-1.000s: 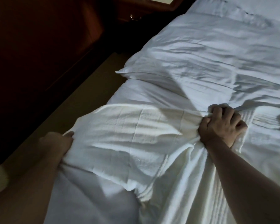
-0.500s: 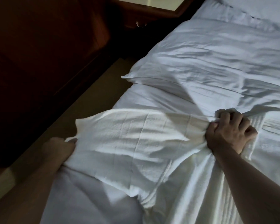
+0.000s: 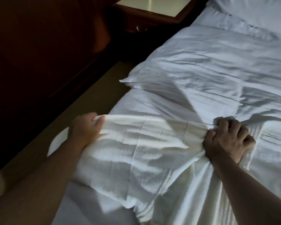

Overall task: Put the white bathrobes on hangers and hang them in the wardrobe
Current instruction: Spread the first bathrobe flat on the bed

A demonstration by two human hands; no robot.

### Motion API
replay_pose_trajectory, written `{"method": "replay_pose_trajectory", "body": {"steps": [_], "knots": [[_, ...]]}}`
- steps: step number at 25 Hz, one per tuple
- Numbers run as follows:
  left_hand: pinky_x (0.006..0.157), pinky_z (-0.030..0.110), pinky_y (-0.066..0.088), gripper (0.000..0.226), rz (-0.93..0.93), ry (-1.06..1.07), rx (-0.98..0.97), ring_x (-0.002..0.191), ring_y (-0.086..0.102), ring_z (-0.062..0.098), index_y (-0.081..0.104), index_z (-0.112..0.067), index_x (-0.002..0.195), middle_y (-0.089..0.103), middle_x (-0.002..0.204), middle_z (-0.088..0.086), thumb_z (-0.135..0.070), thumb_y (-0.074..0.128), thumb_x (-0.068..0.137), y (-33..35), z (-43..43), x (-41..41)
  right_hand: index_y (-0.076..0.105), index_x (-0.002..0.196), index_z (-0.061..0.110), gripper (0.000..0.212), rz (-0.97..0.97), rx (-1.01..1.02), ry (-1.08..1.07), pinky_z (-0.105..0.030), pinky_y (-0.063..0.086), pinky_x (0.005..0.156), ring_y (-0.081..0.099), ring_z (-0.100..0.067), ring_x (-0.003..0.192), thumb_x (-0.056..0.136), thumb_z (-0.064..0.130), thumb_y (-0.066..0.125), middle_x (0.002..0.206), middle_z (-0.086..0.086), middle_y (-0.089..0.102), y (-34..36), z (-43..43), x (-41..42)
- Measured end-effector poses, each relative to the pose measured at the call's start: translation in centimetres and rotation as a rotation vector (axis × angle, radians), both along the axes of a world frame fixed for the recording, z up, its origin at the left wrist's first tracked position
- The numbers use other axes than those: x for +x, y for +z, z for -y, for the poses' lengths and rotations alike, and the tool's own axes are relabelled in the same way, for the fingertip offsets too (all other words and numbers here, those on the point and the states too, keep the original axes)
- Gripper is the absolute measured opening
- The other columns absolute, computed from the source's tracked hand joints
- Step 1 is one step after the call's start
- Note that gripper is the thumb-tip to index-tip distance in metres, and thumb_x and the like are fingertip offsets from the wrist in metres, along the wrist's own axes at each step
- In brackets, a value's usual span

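Lift the creased white cloth bathrobe (image 3: 144, 143) level off the white-sheeted bed (image 3: 217, 70) (no dragging), edge pinched by left hand (image 3: 84, 129), bunched tight in right hand (image 3: 229, 140).

The bathrobe (image 3: 144, 151) is white cloth with a fine woven texture and ribbed bands along its near folds. It lies on the near left part of the bed (image 3: 217, 62), creased, spread out between two hands. The left hand (image 3: 85, 129) pinches its far left corner. The right hand (image 3: 227, 140) grips a gathered bunch at its right side.
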State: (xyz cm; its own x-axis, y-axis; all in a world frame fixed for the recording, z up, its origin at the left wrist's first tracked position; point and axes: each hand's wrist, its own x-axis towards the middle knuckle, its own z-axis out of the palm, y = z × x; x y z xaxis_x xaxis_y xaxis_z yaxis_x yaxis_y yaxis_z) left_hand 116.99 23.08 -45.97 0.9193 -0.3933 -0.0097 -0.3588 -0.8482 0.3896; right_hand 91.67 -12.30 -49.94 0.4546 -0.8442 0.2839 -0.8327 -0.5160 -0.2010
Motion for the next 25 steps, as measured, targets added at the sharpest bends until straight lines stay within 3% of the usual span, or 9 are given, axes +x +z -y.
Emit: {"method": "replay_pose_trajectory", "body": {"steps": [3,5,7,9,11,12,14,18,25], "knots": [[0.071,0.04,0.044,0.031,0.105,-0.125,0.162,0.076,0.057,0.026,0.052,-0.022,0.085,0.057,0.078,0.001,-0.046,0.042,0.1,-0.9,-0.8,2.0,0.054,0.105,0.015,0.034,-0.009,0.001,0.02,-0.058,0.031,0.099,0.039,-0.037,0.111,0.081,0.035,0.04,0.113,-0.016,0.043,0.0,0.1,0.0],[0.087,0.046,0.044,0.018,0.109,-0.038,0.422,0.098,0.056,0.032,0.055,-0.02,0.102,0.059,0.103,0.009,-0.036,0.054,0.096,-1.7,-1.2,3.5,0.053,0.105,0.016,0.034,-0.007,0.007,0.011,-0.058,0.031,0.099,0.039,-0.037,0.111,0.081,0.036,0.04,0.113,-0.015,0.043,0.0,0.3,0.0],[0.097,0.049,0.039,0.035,0.04,0.168,0.656,0.115,0.049,0.035,0.057,-0.018,0.119,0.051,0.123,0.015,-0.033,0.063,0.089,-1.0,-1.7,4.5,0.053,0.105,0.016,0.034,-0.015,0.008,0.016,-0.058,0.032,0.099,0.039,-0.037,0.111,0.082,0.036,0.039,0.113,-0.015,0.043,-0.1,0.2,0.2],[0.099,0.05,0.041,0.044,-0.002,0.298,0.491,0.117,0.047,0.037,0.056,-0.018,0.127,0.046,0.129,0.016,-0.036,0.066,0.088,0.2,-0.7,3.8,0.052,0.105,0.017,0.033,-0.028,0.01,0.014,-0.058,0.032,0.099,0.038,-0.036,0.11,0.082,0.037,0.039,0.113,-0.014,0.043,-0.3,0.5,0.1],[0.096,0.052,0.048,0.046,-0.081,0.222,0.125,0.115,0.05,0.034,0.052,-0.025,0.129,0.047,0.13,0.013,-0.05,0.056,0.09,1.5,1.1,0.1,0.053,0.106,0.017,0.033,-0.031,0.017,0.022,-0.057,0.031,0.099,0.038,-0.036,0.11,0.082,0.037,0.04,0.114,-0.014,0.043,-0.3,0.5,-0.1],[0.095,0.053,0.05,0.052,-0.108,0.137,0.059,0.117,0.051,0.033,0.05,-0.028,0.133,0.048,0.132,0.011,-0.056,0.047,0.091,1.5,1.4,-3.1,0.053,0.106,0.017,0.033,-0.033,0.014,0.023,-0.057,0.031,0.099,0.038,-0.036,0.111,0.082,0.037,0.04,0.114,-0.014,0.043,-0.4,0.6,-0.1],[0.104,0.054,0.045,0.062,-0.09,0.034,0.14,0.132,0.045,0.033,0.04,-0.028,0.148,0.044,0.147,0.01,-0.057,0.037,0.092,1.2,0.1,-10.4,0.053,0.106,0.017,0.033,-0.045,0.007,0.021,-0.058,0.031,0.099,0.039,-0.037,0.111,0.083,0.037,0.041,0.114,-0.015,0.043,-0.4,0.7,0.0],[0.116,0.055,0.026,0.071,0.063,0.133,0.194,0.149,0.029,0.034,0.037,-0.025,0.157,0.031,0.164,0.01,-0.05,0.043,0.09,-0.3,-2.6,-20.6,0.052,0.108,0.016,0.03,-0.075,0.017,0.021,-0.058,0.031,0.1,0.04,-0.038,0.113,0.085,0.035,0.047,0.118,-0.017,0.045,-0.2,0.9,0.3],[0.121,0.053,0.019,0.066,0.206,0.126,0.137,0.153,0.023,0.033,0.04,-0.02,0.154,0.03,0.164,0.011,-0.041,0.045,0.092,-2.9,-2.3,-20.6,0.051,0.122,0.019,0.041,-0.123,0.146,0.012,-0.06,0.029,0.104,0.039,-0.036,0.123,0.088,0.038,0.038,0.131,-0.013,0.045,2.1,0.0,0.2]]}}
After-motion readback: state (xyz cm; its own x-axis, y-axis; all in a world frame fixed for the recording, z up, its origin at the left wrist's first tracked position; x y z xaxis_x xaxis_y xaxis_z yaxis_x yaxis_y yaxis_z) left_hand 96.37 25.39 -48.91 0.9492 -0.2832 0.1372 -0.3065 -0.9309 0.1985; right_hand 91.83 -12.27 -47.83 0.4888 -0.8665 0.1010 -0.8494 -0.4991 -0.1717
